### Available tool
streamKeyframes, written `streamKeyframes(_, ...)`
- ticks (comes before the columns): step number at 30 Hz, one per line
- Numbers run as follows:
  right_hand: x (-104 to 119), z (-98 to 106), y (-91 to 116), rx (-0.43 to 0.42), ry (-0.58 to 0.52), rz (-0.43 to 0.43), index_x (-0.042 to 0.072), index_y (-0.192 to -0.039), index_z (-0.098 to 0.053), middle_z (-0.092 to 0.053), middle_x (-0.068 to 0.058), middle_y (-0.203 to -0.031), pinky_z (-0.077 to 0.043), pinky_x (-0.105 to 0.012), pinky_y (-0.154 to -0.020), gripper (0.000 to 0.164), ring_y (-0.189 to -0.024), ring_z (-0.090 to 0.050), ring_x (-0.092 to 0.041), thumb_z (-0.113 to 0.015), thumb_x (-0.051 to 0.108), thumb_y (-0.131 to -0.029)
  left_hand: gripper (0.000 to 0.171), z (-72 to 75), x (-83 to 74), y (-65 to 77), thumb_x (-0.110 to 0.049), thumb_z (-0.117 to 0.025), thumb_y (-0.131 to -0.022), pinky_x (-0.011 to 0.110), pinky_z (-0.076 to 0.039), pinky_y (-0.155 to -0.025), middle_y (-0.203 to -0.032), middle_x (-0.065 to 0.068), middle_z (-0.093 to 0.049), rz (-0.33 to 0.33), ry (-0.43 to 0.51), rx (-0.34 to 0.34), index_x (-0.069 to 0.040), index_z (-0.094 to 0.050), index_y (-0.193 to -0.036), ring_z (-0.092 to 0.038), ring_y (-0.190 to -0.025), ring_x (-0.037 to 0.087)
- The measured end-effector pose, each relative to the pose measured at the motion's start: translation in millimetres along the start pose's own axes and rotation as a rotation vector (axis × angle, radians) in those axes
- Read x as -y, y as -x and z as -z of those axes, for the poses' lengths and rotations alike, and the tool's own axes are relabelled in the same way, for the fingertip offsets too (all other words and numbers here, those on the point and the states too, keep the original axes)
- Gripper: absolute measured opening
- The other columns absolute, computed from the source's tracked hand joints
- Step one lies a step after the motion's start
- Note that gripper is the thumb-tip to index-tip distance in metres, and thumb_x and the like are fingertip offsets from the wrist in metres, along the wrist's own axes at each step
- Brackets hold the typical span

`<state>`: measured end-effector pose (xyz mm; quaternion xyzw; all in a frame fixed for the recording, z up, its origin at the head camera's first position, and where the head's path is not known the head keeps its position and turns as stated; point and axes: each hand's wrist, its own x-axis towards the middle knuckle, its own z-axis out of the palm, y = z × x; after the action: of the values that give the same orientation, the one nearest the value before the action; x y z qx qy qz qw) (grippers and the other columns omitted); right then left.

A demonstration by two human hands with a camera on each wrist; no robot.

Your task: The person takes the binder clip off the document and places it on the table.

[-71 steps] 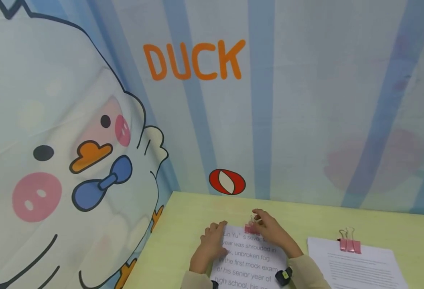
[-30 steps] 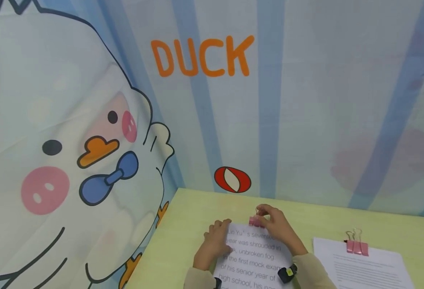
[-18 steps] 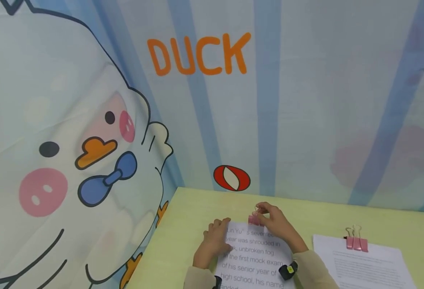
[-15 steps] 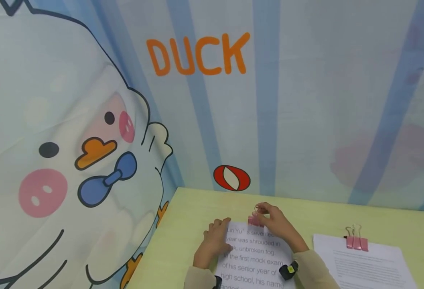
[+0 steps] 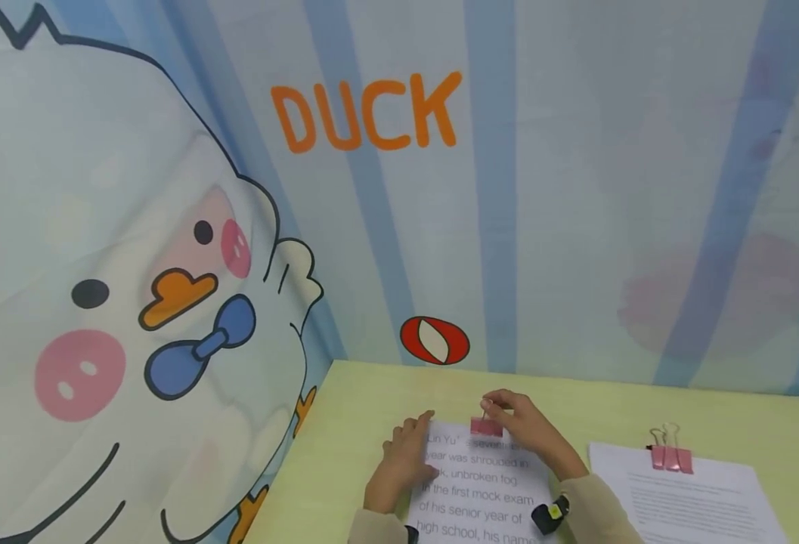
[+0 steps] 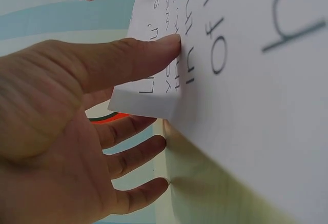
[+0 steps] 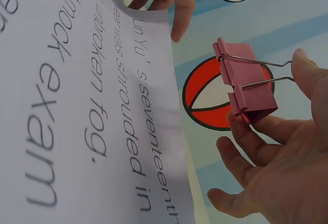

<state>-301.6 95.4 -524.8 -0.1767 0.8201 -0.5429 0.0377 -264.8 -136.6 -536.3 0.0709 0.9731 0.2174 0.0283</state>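
A pink binder clip (image 5: pixel 486 425) hangs from my right hand (image 5: pixel 528 432), which pinches its wire handle between thumb and fingers. In the right wrist view the binder clip (image 7: pixel 247 80) stands apart from the top edge of the printed paper (image 7: pixel 118 111), with its handles toward the palm. My left hand (image 5: pixel 404 462) grips the paper (image 5: pixel 474 491) at its upper left corner. The left thumb (image 6: pixel 138 57) lies on the printed face, and the other fingers reach past the edge, which bends up slightly. The paper's lower part is out of view in the head view.
To the right, another stack of printed paper (image 5: pixel 685 499) lies on the pale yellow table (image 5: pixel 372 385), held by a second pink binder clip (image 5: pixel 671 459). A cartoon duck backdrop (image 5: pixel 576 189) rises behind the table's back edge.
The binder clip has turned in my right hand, so a plain pink side faces the head camera now. Its other wire handle no longer shows there. My left hand stays at the paper's corner.
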Motion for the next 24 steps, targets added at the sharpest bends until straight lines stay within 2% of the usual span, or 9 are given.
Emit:
streamKeyframes(5,-0.8,11.9,3.8,-0.002,-0.023,-0.003,-0.009,-0.132,-0.058,-0.063,-0.019,-0.127,-0.039,-0.061,-0.104,0.046,-0.123,-0.054,-0.039,-0.057,0.028,-0.104,0.095,-0.2,-0.2,-1.5,-0.006,-0.092,-0.068,0.062,-0.041,-0.095,-0.131,0.016,-0.054,0.002,0.026,-0.021,-0.010,-0.041,-0.148,-0.051,-0.113,0.036)
streamKeyframes(10,-8.1,25.7,10.7,-0.011,-0.025,-0.016,-0.011,-0.134,-0.056,-0.061,-0.022,-0.130,-0.039,-0.059,-0.105,0.048,-0.125,-0.053,-0.040,-0.055,0.028,-0.105,0.083,-2.2,-1.2,-1.6,-0.005,-0.092,-0.067,0.060,-0.041,-0.093,-0.123,0.013,-0.056,-0.002,0.063,-0.021,-0.011,-0.046,-0.136,-0.051,-0.107,0.033)
streamKeyframes(14,-14.9,37.6,17.0,-0.033,0.007,-0.025,-0.011,-0.133,-0.056,-0.062,-0.022,-0.130,-0.040,-0.059,-0.104,0.049,-0.124,-0.054,-0.041,-0.054,0.029,-0.105,0.069,-4.2,-3.9,-2.2,-0.008,-0.091,-0.068,0.058,-0.041,-0.093,-0.118,0.010,-0.056,-0.013,0.046,-0.006,-0.013,-0.051,-0.123,-0.050,-0.105,0.030)
streamKeyframes(18,-18.9,47.4,22.9,-0.051,0.027,-0.026,-0.012,-0.132,-0.057,-0.062,-0.024,-0.128,-0.042,-0.059,-0.102,0.048,-0.123,-0.054,-0.043,-0.054,0.027,-0.105,0.056,-4.0,-6.2,-2.4,-0.009,-0.091,-0.069,0.060,-0.041,-0.094,-0.122,0.013,-0.056,-0.026,0.030,0.000,-0.009,-0.059,-0.116,-0.050,-0.111,0.034)
streamKeyframes(24,-20.5,52.7,30.1,-0.041,0.010,-0.089,-0.011,-0.134,-0.055,-0.061,-0.024,-0.129,-0.043,-0.057,-0.101,0.048,-0.124,-0.053,-0.043,-0.054,0.027,-0.106,0.052,-1.4,0.7,-0.8,-0.010,-0.091,-0.070,0.061,-0.041,-0.093,-0.126,0.014,-0.056,-0.021,-0.005,-0.002,-0.005,-0.064,-0.114,-0.050,-0.115,0.037)
